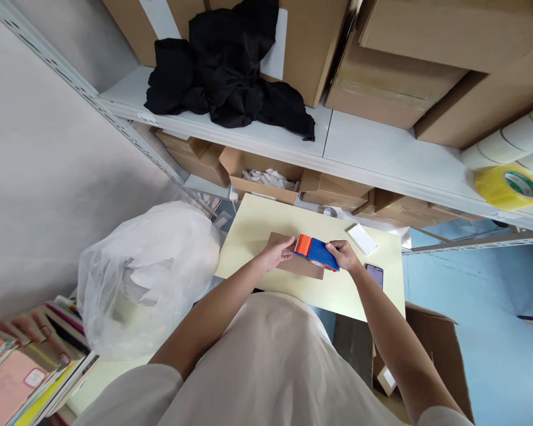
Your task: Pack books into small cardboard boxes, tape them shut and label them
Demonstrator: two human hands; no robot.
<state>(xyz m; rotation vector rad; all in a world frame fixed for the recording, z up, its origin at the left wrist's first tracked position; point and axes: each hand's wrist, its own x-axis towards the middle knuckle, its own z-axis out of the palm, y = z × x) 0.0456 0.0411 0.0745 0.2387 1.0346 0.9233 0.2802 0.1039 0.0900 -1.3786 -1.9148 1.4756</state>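
A blue and orange tape dispenser (316,252) is in my right hand (343,254), gripped at its blue end. Its orange end with the toothed cutting edge points left. My left hand (278,254) is at that toothed edge, fingers stretched out and apart, the fingertips touching or almost touching it. Whether a strip of tape lies at those fingertips is too small to tell. Beneath both hands a flat brown cardboard box (302,269) rests on the pale yellow table (257,219), partly hidden by the dispenser and my left hand.
On the table's right lie a white box (362,238) and a phone (375,276). A shelf (373,142) crosses ahead, bearing black cloth (231,71), cartons and yellow tape (510,188). A large plastic bag (146,278) stands left, near books (31,367); an open carton (439,343) stands right.
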